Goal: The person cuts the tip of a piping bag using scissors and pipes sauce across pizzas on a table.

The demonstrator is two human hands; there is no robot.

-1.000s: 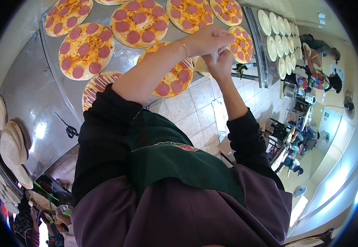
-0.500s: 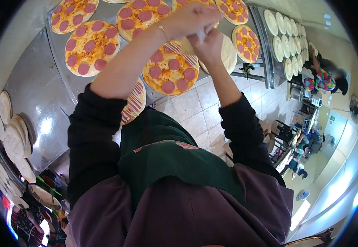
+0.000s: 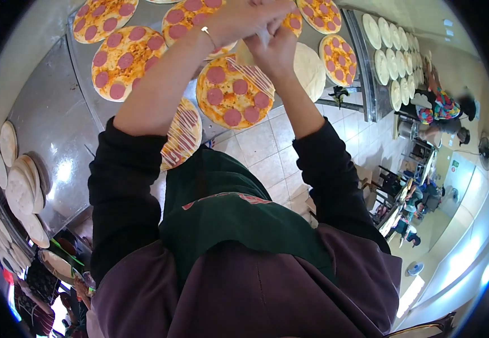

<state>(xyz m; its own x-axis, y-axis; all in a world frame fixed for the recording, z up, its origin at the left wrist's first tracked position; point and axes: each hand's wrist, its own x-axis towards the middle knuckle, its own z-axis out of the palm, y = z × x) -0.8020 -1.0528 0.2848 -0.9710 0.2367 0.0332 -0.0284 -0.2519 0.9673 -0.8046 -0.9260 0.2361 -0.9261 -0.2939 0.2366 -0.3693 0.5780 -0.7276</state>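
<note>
My right hand (image 3: 275,49) is closed around a clear plastic piping bag (image 3: 244,54) with pale filling. Its lower part shows below the fingers. My left hand (image 3: 250,21) reaches across and grips the bag's twisted upper end. Underneath lies a pizza (image 3: 234,96) with sausage slices and melted cheese. Pale stripes cover its upper right part. Left of it, partly behind my left forearm, a second pizza (image 3: 182,138) is striped all over. To the right of my right hand sits a plain pale pizza base (image 3: 308,73).
Several more sausage pizzas, one at the left (image 3: 125,63) and one at the right (image 3: 338,59), lie on the metal table (image 3: 53,129). Plain bases (image 3: 22,183) are stacked at the far left. Rows of bases (image 3: 380,65) fill a right-hand table, where people (image 3: 444,107) stand.
Both hands have moved slightly left and up with the bag. The pizzas appear shifted a little in view. Another person shows more clearly at the right.
</note>
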